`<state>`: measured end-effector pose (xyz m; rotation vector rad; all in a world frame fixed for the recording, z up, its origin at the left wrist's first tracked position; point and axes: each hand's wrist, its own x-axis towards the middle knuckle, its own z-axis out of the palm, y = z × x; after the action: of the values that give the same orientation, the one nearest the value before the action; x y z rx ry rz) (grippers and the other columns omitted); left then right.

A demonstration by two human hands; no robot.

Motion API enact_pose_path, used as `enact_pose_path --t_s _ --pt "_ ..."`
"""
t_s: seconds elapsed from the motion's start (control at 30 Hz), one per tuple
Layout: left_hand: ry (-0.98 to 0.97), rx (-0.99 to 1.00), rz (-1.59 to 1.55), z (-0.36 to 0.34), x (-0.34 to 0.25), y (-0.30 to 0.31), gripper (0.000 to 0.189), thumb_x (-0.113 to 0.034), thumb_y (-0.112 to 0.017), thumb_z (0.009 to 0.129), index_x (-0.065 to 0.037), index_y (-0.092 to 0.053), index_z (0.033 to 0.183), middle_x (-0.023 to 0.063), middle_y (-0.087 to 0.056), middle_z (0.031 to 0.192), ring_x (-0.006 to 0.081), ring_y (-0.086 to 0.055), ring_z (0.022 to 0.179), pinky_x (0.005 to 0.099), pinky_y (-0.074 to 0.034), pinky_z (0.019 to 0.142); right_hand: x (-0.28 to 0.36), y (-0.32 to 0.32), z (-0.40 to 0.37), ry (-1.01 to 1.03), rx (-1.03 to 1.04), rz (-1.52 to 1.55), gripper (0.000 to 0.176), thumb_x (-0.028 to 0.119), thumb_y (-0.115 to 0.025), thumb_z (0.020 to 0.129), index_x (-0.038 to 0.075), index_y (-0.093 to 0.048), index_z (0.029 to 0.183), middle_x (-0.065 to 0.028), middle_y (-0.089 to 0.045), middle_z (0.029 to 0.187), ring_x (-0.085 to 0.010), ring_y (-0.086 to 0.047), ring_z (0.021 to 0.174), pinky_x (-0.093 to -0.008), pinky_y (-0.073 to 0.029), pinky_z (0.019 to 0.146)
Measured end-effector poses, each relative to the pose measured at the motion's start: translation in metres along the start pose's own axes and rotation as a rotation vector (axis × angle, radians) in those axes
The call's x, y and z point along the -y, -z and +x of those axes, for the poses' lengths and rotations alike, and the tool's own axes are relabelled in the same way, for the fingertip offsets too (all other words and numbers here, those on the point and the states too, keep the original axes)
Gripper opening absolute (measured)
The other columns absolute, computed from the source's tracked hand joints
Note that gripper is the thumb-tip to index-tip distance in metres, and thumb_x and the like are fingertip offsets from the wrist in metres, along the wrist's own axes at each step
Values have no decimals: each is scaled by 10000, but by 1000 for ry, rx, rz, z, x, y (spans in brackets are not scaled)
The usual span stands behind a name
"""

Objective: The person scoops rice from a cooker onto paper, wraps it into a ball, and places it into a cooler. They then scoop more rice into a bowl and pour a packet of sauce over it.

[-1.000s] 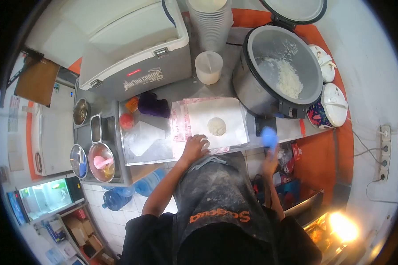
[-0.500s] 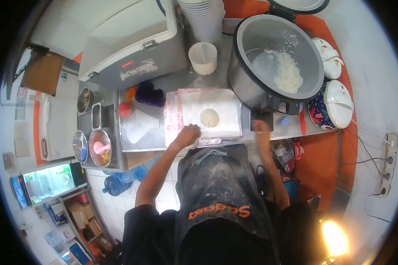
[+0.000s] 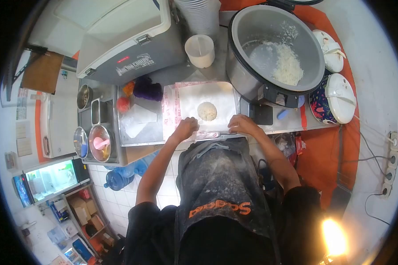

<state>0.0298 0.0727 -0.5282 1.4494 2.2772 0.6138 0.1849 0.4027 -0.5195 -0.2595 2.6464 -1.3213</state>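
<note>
A round mound of rice (image 3: 207, 111) lies on a white sheet of wrapping paper (image 3: 223, 95), part of a stack on the steel counter. My left hand (image 3: 187, 128) is closed at the sheet's near left edge, its fingers pinched on the paper. Across from it, my right hand (image 3: 243, 125) pinches the near right corner. Both hands are beside the rice, not touching it. Red-printed paper (image 3: 169, 106) shows under the sheet on the left.
A large open rice cooker (image 3: 242, 70) with rice inside stands at the right. Behind are a grey cooler box (image 3: 132, 66), a white measuring cup (image 3: 200, 55) and stacked tubs (image 3: 199, 20). Steel bowls (image 3: 101, 128) sit left. A dark flat pad (image 3: 262, 115) lies beside my right hand.
My right hand has moved left from over the dark pad to the paper's near right corner. My left hand has shifted only slightly, staying at the near left edge.
</note>
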Motion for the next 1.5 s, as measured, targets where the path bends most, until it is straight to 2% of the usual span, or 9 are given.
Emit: enact_pose_path --t_s 0.23,0.4,0.63,0.7,0.9,1.07,1.13,1.3,1.5 --pt "29 26 30 0 -2 1 47 -94 -639 856 -81 -678 879 91 -652 992 315 -615 941 444 -505 784 -1 0 4 -191 102 131 209 251 -822 767 86 -810 896 -95 -733 1007 -303 -665 1026 -405 -517 904" --pt "22 14 9 0 -1 1 52 -113 -636 876 -83 -677 889 96 -645 990 333 -612 914 450 -504 775 3 1 1 -47 45 -25 212 240 -816 778 73 -804 907 -114 -726 981 -305 -663 1007 -399 -511 905" --pt "12 -5 -52 -1 -4 5 40 -83 -641 866 -72 -678 878 106 -656 1002 343 -619 907 456 -509 790 -7 -1 5 -74 70 57 228 237 -821 774 68 -797 925 -124 -721 968 -311 -665 1004 -405 -515 894" --pt "5 -13 -67 -1 -1 4 39 -77 -644 863 -70 -678 878 107 -656 999 343 -619 910 453 -510 793 -5 -2 3 28 22 -35 220 237 -812 785 60 -792 913 -132 -723 960 -315 -680 968 -406 -522 871" --pt "40 10 -61 1 1 3 41 -84 -647 876 -61 -680 879 112 -656 978 339 -622 935 447 -511 816 -10 -3 7 -80 75 -11 248 285 -804 799 95 -785 957 -79 -697 978 -282 -654 985 -388 -514 866" --pt "14 -19 -97 2 19 -10 75 -119 -649 903 -51 -680 898 124 -652 958 344 -619 944 455 -497 839 -1 -1 5 -58 57 -55 274 314 -825 783 101 -786 951 -91 -719 993 -292 -680 1004 -414 -526 849" --pt "84 76 -160 4 27 -11 92 -167 -659 913 -109 -720 951 84 -655 1058 344 -613 1015 471 -508 863 -1 -2 6 -74 57 -94 282 334 -826 784 108 -787 948 -79 -720 989 -288 -680 1008 -407 -527 843" --pt "55 69 -171 5 29 -10 97 -174 -658 914 -107 -712 959 96 -653 1041 342 -605 1018 465 -497 869 3 -4 7 -145 66 -155 276 417 -797 821 178 -796 958 -31 -724 1002 -257 -674 1019 -459 -430 899" --pt "69 103 -202 6 31 -9 108 -180 -638 934 -106 -702 978 101 -646 1035 348 -596 1019 465 -485 889 19 -21 14 -60 9 -236 225 418 -750 864 218 -806 951 -20 -730 980 -240 -652 1042 -445 -366 913"
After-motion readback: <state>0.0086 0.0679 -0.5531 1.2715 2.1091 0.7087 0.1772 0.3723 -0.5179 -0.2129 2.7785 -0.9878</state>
